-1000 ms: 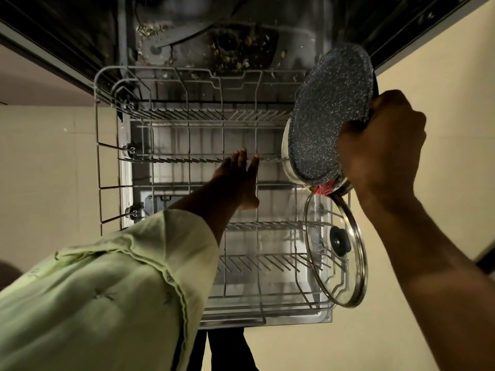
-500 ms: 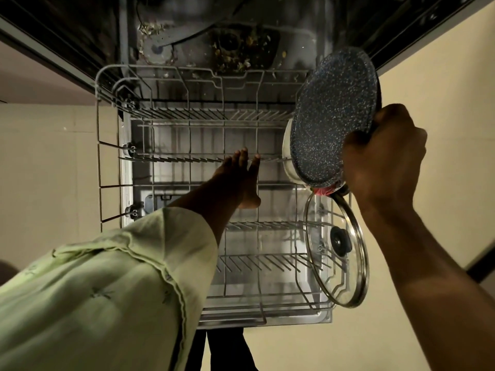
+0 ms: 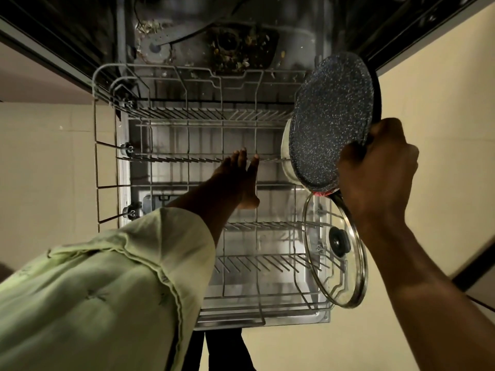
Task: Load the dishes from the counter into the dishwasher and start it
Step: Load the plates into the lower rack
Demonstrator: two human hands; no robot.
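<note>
Speckled pan [image 3: 332,121], tilted over the pulled-out rack's [image 3: 187,116] right rear corner, handle clenched in the right hand [image 3: 375,172]. Left hand [image 3: 238,178], fingers straight, touches the tines. Glass lid [image 3: 337,253] stands upright in the rack. Debris-flecked tub [image 3: 241,49]; beige floor [image 3: 442,103].

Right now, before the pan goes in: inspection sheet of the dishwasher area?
Surface: lower rack pulled out of the tub.
Job's things: speckled pan held at the rack's right side; glass lid standing on edge in the rack, right.
Clutter: food debris on tub floor.
Hands: left hand fingers straight, touching tines; right hand grips the pan by its handle.
Cables: nothing seen.
Surroundings: beige tiled floor; green sleeve.
</note>
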